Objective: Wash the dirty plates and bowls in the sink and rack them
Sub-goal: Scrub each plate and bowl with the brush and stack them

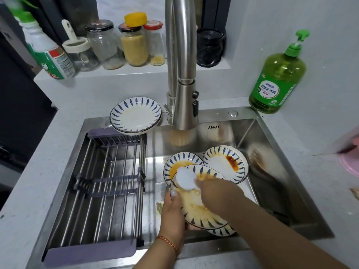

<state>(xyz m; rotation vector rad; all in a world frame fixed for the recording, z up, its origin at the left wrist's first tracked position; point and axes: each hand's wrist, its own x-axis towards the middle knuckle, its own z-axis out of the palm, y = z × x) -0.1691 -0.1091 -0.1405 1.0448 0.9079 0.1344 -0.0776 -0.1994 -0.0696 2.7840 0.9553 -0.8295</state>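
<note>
Head camera, looking down into a steel sink (272,148): a person's left hand (172,216) grips the lower-left edge of a white plate with blue leaf marks (196,206), thumb over the rim, holding it tilted at lower centre of the frame. Right hand (215,193) grasps a white sponge (186,179) pressed to the plate's orange-smeared face. Behind it, two more sauce-stained plates (226,162) lie overlapping on the sink floor, and the edge of another shows beneath the held one. A stack of like plates (135,115) rests on the sink's back ledge, upper centre, beside the faucet (182,84). At left, a grey-framed wire drying rack (101,191) spans the basin. Green dish soap bottle (277,74) stands at upper right; jars (134,45) line the shelf above.
</note>
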